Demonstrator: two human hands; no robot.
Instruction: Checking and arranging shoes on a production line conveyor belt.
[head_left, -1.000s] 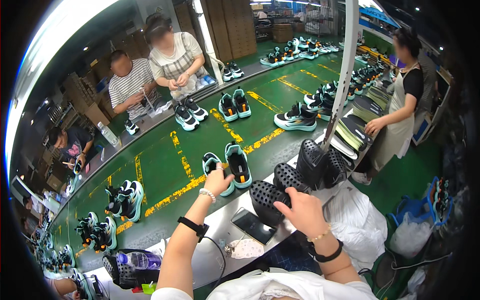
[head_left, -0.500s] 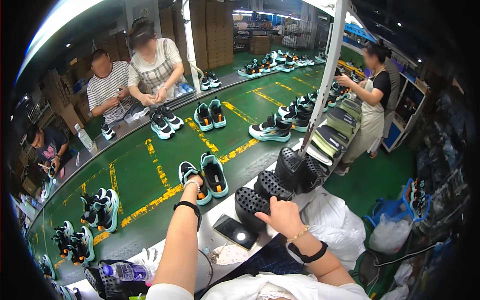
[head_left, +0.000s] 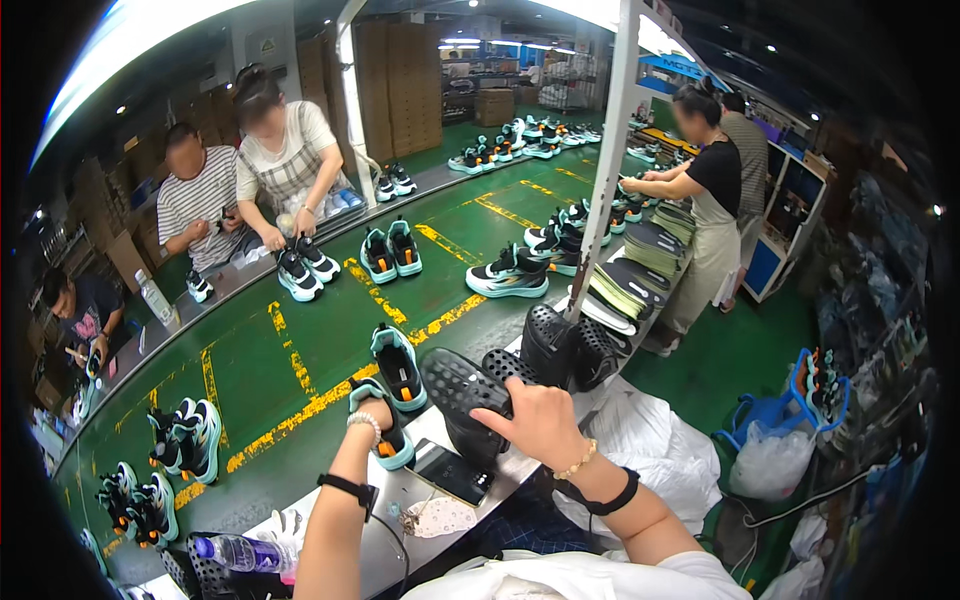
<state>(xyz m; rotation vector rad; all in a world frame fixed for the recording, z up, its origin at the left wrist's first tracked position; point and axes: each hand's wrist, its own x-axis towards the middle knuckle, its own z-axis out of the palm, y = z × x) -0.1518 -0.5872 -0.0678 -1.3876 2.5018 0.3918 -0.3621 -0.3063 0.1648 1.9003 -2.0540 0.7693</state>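
A broad green belt point(head_left: 325, 320) with yellow markings curves past me. Beyond it, a worker in a checked apron point(head_left: 290, 150) reaches down to a pair of shoes on the belt's far side. On the near side runs a pale tabletop point(head_left: 515, 472), with a crumpled white bag point(head_left: 650, 450) to its right.

At the belt's near edge is a black and mint pair. The far shoe point(head_left: 400, 372) stands upright, its mouth open and no hand on it. The near shoe point(head_left: 395, 445) has the left hand point(head_left: 370, 412) dipped into its mouth; those fingers are hidden, so I can't tell whether they grip anything. Just right of the pair, the right hand point(head_left: 540, 425) grips a black holed form point(head_left: 460, 385) by its edge, thumb on the outside. Another holed form point(head_left: 510, 365) sits behind it.

As I judge it, this pair is partway handled: one shoe is free, the other not yet let go, and the gripped form is outside both. What else is left, I can't tell.

Smaller things share the tabletop: a purple-labelled bottle point(head_left: 235, 552), a dark phone point(head_left: 450, 472), and a pale spotted pouch point(head_left: 440, 517).
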